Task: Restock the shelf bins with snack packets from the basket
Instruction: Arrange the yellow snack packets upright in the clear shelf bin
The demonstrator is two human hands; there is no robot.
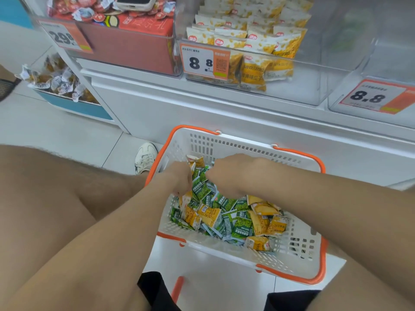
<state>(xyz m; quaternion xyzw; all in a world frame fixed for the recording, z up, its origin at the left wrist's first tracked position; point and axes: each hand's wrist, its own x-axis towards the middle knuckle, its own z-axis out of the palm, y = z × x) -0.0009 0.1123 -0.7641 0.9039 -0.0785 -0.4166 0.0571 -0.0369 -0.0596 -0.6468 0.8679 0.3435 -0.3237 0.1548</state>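
Both hands were down in the basket (235,144), close together over the far end of the packet pile (215,214). The left hand (179,178) looked curled round a bunch, one yellow packet (195,161) poking up. The right hand (229,173) had its fingers buried in the green ones, so I couldn't tell if it was gripping anything. The yellow-packet bin (303,90) sat up and ahead, with the clear bin (381,63) off to the right, nearer the right hand.

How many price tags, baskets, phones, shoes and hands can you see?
Price tags: 3
Basket: 1
Phone: 1
Shoe: 1
Hands: 2
Total: 8
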